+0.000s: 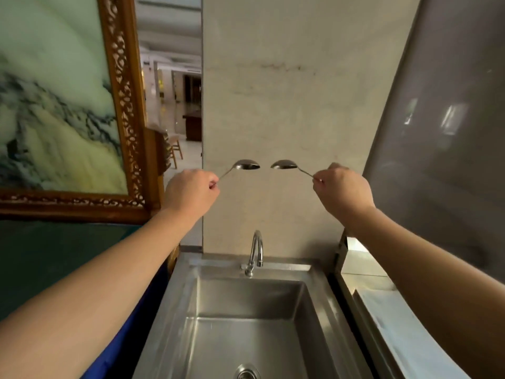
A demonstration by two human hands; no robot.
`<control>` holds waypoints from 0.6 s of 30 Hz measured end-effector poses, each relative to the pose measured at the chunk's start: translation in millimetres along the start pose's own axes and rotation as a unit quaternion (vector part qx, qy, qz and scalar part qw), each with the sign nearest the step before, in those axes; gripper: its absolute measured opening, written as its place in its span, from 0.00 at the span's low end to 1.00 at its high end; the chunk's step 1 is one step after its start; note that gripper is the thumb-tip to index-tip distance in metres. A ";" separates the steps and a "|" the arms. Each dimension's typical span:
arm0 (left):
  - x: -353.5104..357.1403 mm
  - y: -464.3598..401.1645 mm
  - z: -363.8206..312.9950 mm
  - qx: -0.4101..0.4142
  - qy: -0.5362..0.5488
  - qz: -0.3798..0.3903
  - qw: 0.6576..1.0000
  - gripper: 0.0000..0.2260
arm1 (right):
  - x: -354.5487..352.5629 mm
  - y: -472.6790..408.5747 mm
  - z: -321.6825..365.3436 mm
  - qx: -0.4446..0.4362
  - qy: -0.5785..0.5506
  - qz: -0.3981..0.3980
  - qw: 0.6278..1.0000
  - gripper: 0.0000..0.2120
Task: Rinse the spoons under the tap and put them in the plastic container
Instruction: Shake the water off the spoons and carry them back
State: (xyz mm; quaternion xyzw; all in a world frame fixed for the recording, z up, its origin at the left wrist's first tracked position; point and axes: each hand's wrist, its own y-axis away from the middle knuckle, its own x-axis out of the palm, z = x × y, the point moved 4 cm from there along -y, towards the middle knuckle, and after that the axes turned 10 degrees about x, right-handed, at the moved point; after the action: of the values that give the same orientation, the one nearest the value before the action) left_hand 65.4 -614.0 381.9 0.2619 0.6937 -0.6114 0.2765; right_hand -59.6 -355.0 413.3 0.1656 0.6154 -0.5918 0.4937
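Left hand [191, 191]: we hold it raised in front of the pale wall [284, 91], fingers pinched tight on the handle end of the left spoon [243, 166].
Right hand [343, 187]: we hold it raised level with the other, closed on the handle end of the right spoon [287, 165].
Spoons: both are metal and lie roughly level, their bowls pointing inward toward each other, near but not touching, well above the tap.
Tap [256, 251]: a curved chrome spout stands at the back rim of the sink; we see no water running from it.
Sink [191, 305]: a steel basin lies below our arms, with the drain [246, 372] at the bottom edge of the view.
Left side: a landscape painting in a carved gilt frame [123, 86], with a room visible beyond it.
Right side: a grey glossy panel [442, 138] rises above a light surface beside the sink.
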 end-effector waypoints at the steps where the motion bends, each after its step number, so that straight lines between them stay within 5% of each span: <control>1: -13.3 -3.4 1.2 0.010 0.003 -0.012 1.000 0.07 | -12.6 -0.2 7.2 0.002 0.004 -0.013 1.000 0.14; 18: -100.6 -13.6 -19.7 0.068 0.060 -0.050 0.995 0.07 | -100.7 31.1 29.4 0.040 -0.012 -0.118 0.992 0.12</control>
State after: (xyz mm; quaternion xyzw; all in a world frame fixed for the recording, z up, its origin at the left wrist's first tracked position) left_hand 126.1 -598.6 464.3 0.2810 0.6783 -0.6532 0.1851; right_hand 23.0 -335.4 482.1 0.1042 0.6008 -0.6718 0.4205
